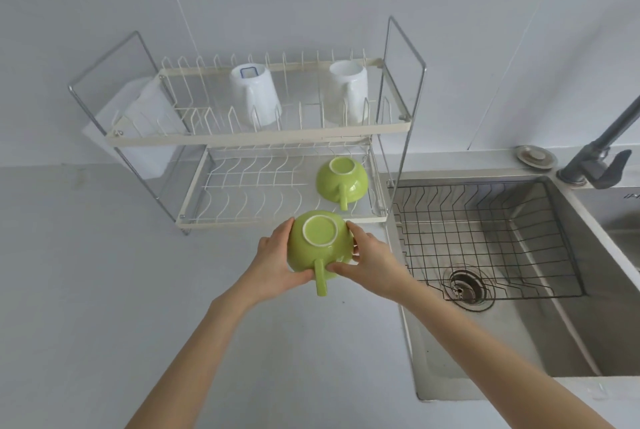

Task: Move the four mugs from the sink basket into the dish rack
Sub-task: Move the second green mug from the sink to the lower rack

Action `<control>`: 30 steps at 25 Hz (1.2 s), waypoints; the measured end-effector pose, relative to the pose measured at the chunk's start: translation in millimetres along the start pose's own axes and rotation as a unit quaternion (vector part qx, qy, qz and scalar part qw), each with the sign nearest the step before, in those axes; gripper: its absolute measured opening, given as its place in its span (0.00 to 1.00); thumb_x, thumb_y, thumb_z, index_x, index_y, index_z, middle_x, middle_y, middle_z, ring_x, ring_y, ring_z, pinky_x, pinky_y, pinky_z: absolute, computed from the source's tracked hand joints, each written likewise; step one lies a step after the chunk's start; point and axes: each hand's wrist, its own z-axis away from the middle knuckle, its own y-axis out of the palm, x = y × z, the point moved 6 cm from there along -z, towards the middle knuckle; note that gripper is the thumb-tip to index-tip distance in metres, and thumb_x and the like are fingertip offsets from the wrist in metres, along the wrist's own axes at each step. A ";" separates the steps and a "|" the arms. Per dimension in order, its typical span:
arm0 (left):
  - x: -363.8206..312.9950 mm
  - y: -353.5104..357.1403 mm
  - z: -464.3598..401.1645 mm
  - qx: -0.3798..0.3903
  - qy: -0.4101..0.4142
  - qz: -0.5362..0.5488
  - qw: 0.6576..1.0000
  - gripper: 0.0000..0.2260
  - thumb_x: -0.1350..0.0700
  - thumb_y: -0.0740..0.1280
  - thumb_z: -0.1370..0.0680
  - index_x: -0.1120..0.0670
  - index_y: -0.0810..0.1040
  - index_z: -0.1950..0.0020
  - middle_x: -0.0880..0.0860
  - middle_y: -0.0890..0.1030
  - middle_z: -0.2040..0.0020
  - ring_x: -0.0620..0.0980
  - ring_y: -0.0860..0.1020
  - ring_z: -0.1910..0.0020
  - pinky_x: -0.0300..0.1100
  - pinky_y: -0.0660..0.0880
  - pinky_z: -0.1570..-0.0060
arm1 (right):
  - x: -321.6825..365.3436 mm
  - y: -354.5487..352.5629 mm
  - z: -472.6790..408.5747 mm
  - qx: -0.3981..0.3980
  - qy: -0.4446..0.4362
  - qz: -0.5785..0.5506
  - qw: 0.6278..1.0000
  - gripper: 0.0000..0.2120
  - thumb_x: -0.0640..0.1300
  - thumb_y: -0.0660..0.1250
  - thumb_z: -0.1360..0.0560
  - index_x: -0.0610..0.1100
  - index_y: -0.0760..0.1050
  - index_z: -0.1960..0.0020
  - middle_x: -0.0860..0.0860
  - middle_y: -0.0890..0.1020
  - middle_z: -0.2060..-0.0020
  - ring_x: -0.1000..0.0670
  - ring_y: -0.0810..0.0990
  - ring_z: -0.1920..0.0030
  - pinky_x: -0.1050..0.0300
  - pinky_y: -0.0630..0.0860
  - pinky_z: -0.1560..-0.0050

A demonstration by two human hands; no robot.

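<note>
I hold a green mug (311,252) upside down between both hands, its handle pointing toward me, just in front of the dish rack's lower tier (277,219). My left hand (273,262) grips its left side, my right hand (370,262) its right side. A second green mug (341,179) sits upside down on the right of the lower tier. Two white mugs stand inverted on the upper tier, one in the middle (254,94) and one at the right (348,92). The wire sink basket (485,238) holds no mugs.
The steel sink (540,335) lies to the right, with a drain (465,285) under the basket and a dark faucet (595,158) behind. A white plastic container (145,127) hangs at the rack's left end. Grey countertop (104,290) spreads to the left.
</note>
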 end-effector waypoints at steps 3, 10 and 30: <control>14.4 -16.1 -14.2 -0.004 -0.016 0.004 1.000 0.48 0.43 0.73 0.40 0.53 0.52 0.27 0.53 0.60 0.28 0.56 0.62 0.32 0.50 0.63 0.31 | 13.5 6.1 -21.8 0.007 0.000 -0.002 1.000 0.41 0.50 0.71 0.31 0.46 0.52 0.26 0.40 0.70 0.37 0.41 0.71 0.36 0.46 0.70 0.33; 44.7 -52.0 -57.4 -0.010 -0.040 0.007 0.999 0.43 0.53 0.75 0.34 0.53 0.52 0.27 0.56 0.60 0.30 0.56 0.65 0.33 0.50 0.64 0.31 | 43.4 15.1 -71.6 0.009 -0.010 0.030 0.999 0.37 0.49 0.69 0.28 0.44 0.53 0.26 0.40 0.73 0.39 0.41 0.71 0.37 0.52 0.69 0.39; 88.4 -101.5 -132.3 -0.032 -0.039 0.021 0.999 0.34 0.58 0.73 0.32 0.53 0.61 0.30 0.56 0.72 0.35 0.49 0.69 0.45 0.41 0.66 0.45 | 72.3 41.6 -166.9 -0.033 0.003 0.082 0.996 0.37 0.52 0.66 0.27 0.42 0.52 0.26 0.41 0.67 0.33 0.40 0.64 0.31 0.44 0.68 0.34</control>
